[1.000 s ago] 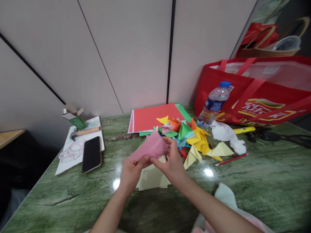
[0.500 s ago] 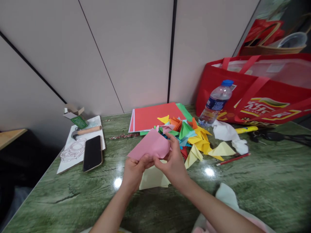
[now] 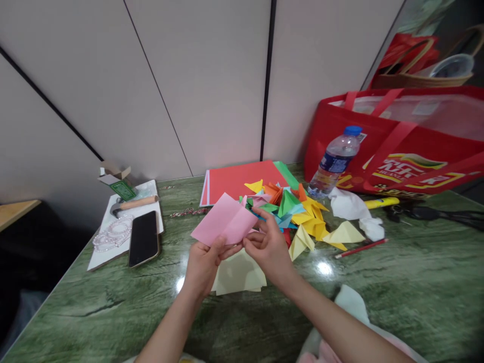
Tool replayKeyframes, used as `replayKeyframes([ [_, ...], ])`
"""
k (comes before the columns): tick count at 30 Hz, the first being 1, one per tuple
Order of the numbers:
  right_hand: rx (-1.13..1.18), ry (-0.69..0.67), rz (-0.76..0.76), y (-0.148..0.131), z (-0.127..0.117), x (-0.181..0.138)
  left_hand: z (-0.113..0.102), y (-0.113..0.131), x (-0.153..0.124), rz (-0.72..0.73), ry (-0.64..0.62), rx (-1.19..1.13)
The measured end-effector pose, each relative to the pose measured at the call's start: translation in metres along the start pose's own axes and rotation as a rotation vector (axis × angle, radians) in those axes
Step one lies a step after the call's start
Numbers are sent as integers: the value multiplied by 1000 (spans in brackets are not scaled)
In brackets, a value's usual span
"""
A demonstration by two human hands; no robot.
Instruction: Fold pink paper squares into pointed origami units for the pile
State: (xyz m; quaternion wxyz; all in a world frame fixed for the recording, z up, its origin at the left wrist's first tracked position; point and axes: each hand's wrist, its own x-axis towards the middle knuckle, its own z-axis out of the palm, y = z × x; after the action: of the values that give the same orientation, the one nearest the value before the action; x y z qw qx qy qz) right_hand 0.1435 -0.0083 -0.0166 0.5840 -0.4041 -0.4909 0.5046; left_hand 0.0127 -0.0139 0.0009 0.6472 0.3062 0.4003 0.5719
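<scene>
A sheet of pink paper (image 3: 223, 219), folded on its right part, is held up above the table between both hands. My left hand (image 3: 206, 259) grips its lower edge, thumb on the front face and fingers behind. At the lower right corner my right hand (image 3: 270, 247) pinches the paper between thumb and fingers. Below lie pale yellow paper sheets (image 3: 240, 275), partly covered by the hands. Just behind the right hand is a heap of folded paper shapes (image 3: 289, 204) in green, yellow, orange and blue.
Red paper (image 3: 242, 176) lies at the back. On the right are a water bottle (image 3: 335, 161), a red bag (image 3: 397, 141), crumpled tissue (image 3: 351, 204) and a red pencil (image 3: 361, 249). On the left, a phone (image 3: 144, 238), a hammer-like tool (image 3: 136, 203) and a small box (image 3: 119, 184).
The pink paper has tilted and shifted slightly left, showing more of its front and a fold on the right. My right fingers have moved down off its upper right side.
</scene>
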Motion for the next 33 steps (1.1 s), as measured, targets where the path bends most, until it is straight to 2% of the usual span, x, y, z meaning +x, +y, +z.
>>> replayKeyframes([
  [6, -86, -48, 72, 6, -1, 1, -2, -1, 2, 59, 44, 36],
  [12, 12, -54, 130, 9, -2, 4, -3, 0, 2, 42, 52, 61],
  [24, 38, -120, 117, 8, 0, 3, -11, 6, 7, 52, 97, 100],
  [26, 48, -86, 92, 8, 0, 4, -13, 8, 8, 73, 102, 122],
  [29, 13, 33, 37, 5, -2, 6, -16, 10, 9, 100, 137, 217],
  [33, -40, 136, -23, -3, -4, 6, -18, 10, 7, 45, 69, 434],
])
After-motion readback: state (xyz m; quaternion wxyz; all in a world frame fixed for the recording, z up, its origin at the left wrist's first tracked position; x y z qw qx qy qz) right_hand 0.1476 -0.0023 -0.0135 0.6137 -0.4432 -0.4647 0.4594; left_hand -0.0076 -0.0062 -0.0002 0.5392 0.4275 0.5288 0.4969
